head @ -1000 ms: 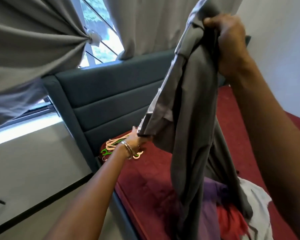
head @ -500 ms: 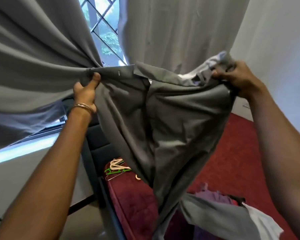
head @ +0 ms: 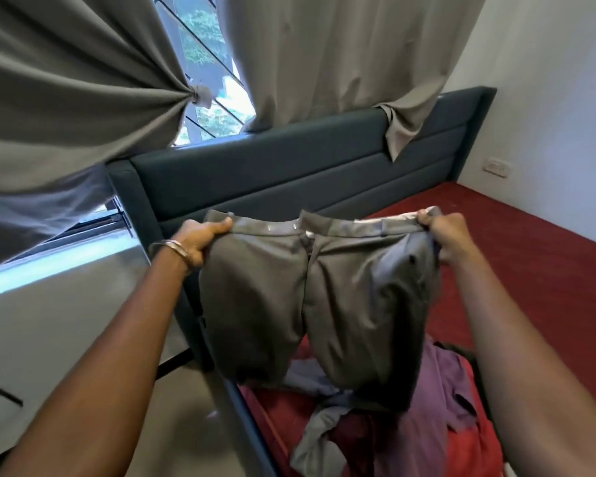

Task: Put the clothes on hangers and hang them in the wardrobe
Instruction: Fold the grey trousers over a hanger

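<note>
While grey curtains [head: 83,80] frame the window above a dark headboard [head: 289,173], the red bed [head: 530,256] carries a heap of purple and red clothes [head: 441,401]. Grey trousers [head: 324,297] hang over that heap, stretched by the waistband. Left hand [head: 200,241] fingers clamp one waistband end; right hand [head: 451,235] fingers clamp the other. A bangle [head: 176,247] circles the left wrist.
</note>
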